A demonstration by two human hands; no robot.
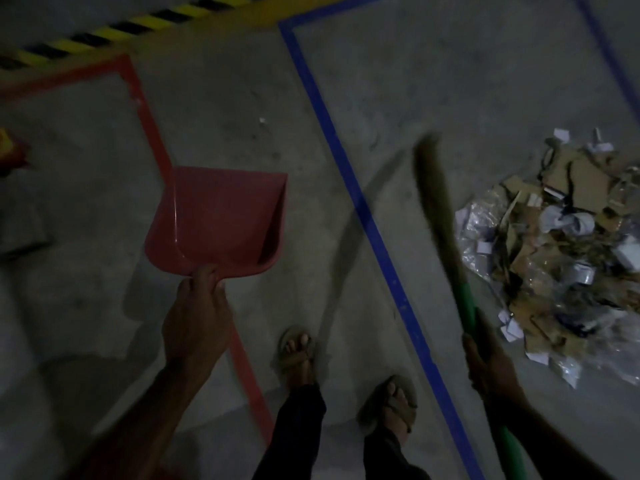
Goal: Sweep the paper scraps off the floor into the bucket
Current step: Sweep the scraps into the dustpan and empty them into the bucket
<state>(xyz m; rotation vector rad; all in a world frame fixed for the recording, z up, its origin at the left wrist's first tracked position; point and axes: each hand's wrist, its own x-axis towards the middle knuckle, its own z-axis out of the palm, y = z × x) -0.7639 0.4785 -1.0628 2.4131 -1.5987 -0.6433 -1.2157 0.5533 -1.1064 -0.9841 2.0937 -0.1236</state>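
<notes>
My left hand (197, 317) grips the near edge of a red dustpan (218, 220), held above the floor left of centre. At the right, my right hand (491, 362) is wrapped round the green handle of a broom (440, 209). The broom's brown bristles point away from me, blurred, just left of a pile of paper scraps, cardboard bits and clear plastic (568, 251). The pile lies on the grey floor at the right edge. No bucket is in view.
A blue tape line (367, 216) runs between the dustpan and the pile. A red tape outline (149, 126) marks the floor at left, and yellow-black hazard tape (114, 32) runs along the top. My sandalled feet (298, 355) stand at bottom centre. A small white scrap (262, 120) lies farther off.
</notes>
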